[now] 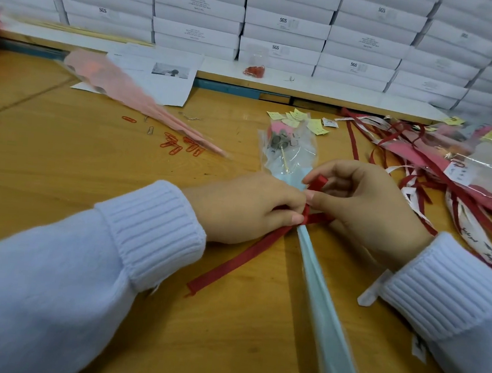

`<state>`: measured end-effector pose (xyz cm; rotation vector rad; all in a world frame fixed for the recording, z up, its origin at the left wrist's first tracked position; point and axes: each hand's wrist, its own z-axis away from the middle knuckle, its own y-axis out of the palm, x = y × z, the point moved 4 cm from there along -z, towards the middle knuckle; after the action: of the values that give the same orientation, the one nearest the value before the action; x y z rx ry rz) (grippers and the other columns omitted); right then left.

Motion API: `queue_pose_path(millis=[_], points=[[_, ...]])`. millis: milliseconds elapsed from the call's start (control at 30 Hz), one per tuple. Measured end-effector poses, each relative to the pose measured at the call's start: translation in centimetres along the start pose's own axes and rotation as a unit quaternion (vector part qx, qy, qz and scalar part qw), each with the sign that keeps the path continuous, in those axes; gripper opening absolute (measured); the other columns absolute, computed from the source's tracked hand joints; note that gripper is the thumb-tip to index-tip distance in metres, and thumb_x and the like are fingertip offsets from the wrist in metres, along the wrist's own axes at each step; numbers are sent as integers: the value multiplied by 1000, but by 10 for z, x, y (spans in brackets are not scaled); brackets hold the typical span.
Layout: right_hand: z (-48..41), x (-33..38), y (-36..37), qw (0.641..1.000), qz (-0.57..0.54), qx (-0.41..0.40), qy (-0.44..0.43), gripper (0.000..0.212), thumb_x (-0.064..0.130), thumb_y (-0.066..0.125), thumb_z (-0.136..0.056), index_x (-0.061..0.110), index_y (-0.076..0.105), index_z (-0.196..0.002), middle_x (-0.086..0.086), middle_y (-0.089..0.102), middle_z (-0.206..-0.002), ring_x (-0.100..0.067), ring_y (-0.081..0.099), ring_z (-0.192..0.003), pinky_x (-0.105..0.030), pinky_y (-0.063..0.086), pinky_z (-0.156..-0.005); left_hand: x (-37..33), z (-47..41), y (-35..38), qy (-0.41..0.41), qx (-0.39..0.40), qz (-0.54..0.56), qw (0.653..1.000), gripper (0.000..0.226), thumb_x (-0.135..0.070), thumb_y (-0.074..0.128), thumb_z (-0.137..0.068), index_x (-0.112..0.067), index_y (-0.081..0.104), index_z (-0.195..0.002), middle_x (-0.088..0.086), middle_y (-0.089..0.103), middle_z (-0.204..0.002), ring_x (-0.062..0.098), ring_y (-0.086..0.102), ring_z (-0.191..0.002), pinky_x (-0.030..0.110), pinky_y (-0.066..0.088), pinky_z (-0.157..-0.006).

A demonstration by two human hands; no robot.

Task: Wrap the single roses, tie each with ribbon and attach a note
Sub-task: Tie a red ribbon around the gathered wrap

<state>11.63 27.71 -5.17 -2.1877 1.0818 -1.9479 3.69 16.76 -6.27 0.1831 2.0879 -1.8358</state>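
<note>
Head view, left hand [246, 207] and right hand [364, 208] pinching flat red ribbon [238, 257] around slim pale-blue wrapped rose [327, 327]

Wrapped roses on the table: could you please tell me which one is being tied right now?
The pale blue-sleeved rose: left hand and right hand pinch red ribbon round it; the pink-sleeved rose lies untouched.

A wooden table [64, 146] with a pale, scuffed grain fills the near part of the scene. Along its far edge runs a blue strip [226, 89], and behind that a white ledge [322, 87]. White boxes [286, 23], several printed "SGS", are stacked in rows on the ledge across the whole width. A printed sheet [164, 87] with a grey photo lies far left, overlapping the ledge. A clear jar [255, 60] stands on the ledge near the middle, something red heaped in its bottom.
</note>
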Motion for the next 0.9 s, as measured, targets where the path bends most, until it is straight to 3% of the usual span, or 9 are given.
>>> queue_pose_path(millis=[167,267,400,567,667,800,900], points=[[-1,-3,-3,1000,4,-16,14,17,-4,69,-79,12,68,-83,-11,66,-74,-23,65,-68,-29,56,-70,5,2,0,-15,-39,19,999,28,-31,47,-96,-31,42,-68,-11,50,-64,3,48,-62,17,35,-57],[-1,-5,-8,998,-6,-33,44,17,-3,68,-80,14,68,-83,-12,67,-82,-20,67,-65,-25,57,-67,12,4,-2,-52,-88,37,994,19,-29,54,-94,-33,53,-75,-18,52,-64,-5,50,-62,9,37,-59],[-1,-12,-10,993,-31,-17,110,12,-6,66,-81,5,67,-87,-6,62,-75,-7,64,-51,-16,53,-50,17,4,-4,-89,-106,52,989,30,-27,56,-93,-37,50,-65,-15,59,-69,1,55,-68,14,40,-63],[-2,-15,-13,991,52,-26,122,11,2,72,-78,12,68,-80,-6,63,-71,-9,60,-53,-15,51,-53,17,2,-4,-113,-92,46,988,17,-26,56,-93,-28,64,-78,-17,57,-68,0,54,-70,12,40,-64],[0,-11,-15,990,61,-31,126,10,0,70,-79,8,65,-80,-6,63,-65,-4,60,-46,-11,47,-46,17,2,-4,-124,-73,46,988,19,-24,56,-93,-27,64,-75,-16,55,-66,1,51,-67,12,36,-59],[1,-8,-12,986,-14,-27,164,10,-10,64,-82,-2,59,-87,-11,60,-67,-11,65,-46,-20,55,-47,18,0,-5,-149,-59,50,986,27,-23,56,-92,-31,58,-66,-15,54,-69,6,53,-68,18,38,-59],[1,-8,-12,986,-13,-38,160,12,-10,63,-83,1,58,-86,-11,60,-70,-13,66,-49,-25,57,-52,18,1,-6,-157,-70,70,983,26,-23,56,-92,-30,61,-67,-16,57,-67,5,57,-71,20,45,-65]])
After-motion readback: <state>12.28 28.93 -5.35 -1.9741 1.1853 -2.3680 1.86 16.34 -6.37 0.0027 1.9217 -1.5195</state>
